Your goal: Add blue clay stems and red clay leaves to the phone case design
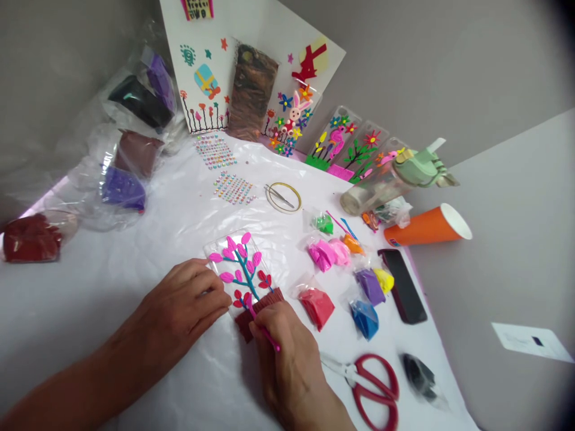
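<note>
A clear phone case (212,246) lies on the white-covered table, bearing a clay plant with a blue stem, pink and red leaves, and a ridged brown clay strip (244,324) across its near end. My left hand (191,293) steadies the case along its left edge, fingers bent together against it. Pinched in my right hand (287,353) is a thin pink clay modelling tool (271,339). Its tip touches or hovers just over the clay where the stem meets the brown strip; which, I cannot tell. My right hand hides part of the strip.
Right of the case lie bagged clays, including red (317,306) and blue (365,319), and red-handled scissors (375,386). Beyond them are a phone (403,287), an orange cup (422,226) and a bottle (381,182). Tweezers (279,196), gem sheets (233,188) and decorated cases (332,137) sit farther back.
</note>
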`<state>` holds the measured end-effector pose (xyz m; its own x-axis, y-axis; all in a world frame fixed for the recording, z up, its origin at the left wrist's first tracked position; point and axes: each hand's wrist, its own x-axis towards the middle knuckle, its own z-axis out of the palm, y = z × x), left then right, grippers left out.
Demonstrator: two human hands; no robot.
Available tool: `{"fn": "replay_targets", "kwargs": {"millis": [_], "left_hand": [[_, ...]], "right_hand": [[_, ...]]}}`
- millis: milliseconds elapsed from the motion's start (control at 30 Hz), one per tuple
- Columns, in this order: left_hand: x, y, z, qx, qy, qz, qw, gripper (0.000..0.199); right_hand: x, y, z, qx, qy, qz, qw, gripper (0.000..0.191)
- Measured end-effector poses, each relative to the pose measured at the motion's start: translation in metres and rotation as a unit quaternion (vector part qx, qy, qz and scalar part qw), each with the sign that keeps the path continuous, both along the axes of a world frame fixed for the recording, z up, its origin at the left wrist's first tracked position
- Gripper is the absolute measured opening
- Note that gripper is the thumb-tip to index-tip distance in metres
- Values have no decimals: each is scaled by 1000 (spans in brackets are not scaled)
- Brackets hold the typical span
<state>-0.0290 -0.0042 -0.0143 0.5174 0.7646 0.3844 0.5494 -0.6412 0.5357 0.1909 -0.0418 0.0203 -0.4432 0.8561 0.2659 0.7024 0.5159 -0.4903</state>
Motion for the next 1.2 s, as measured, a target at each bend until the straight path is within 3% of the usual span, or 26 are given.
{"fn": "replay_targets", "kwargs": {"millis": [600,767,833,900,967,1033,1100,1200], "left_hand": [[0,0,-1,-24,-5,0,1000,17],[-2,-5,6,-87,-64,56,993,24],[-2,-11,13,-163,-123,86,975,38],[0,-17,21,-249,-195,72,946,43],[4,-23,30,-335,-255,38,906,39],[8,-27,38,-409,-295,23,863,28],[12,-28,44,-443,-333,38,832,25],[15,-26,47,-417,-385,28,823,25]], "right_hand": [[-1,-2,12,-13,15,20,1000,19],[-3,-8,23,7,132,-29,991,26],[-8,-10,26,33,230,-60,971,30],[-15,-13,28,42,324,-63,943,25],[-21,-15,28,41,385,-44,921,18],[-24,-18,29,27,395,-38,917,12],[-25,-22,33,16,386,-56,921,9],[-17,-30,48,-19,361,-56,931,7]]}}
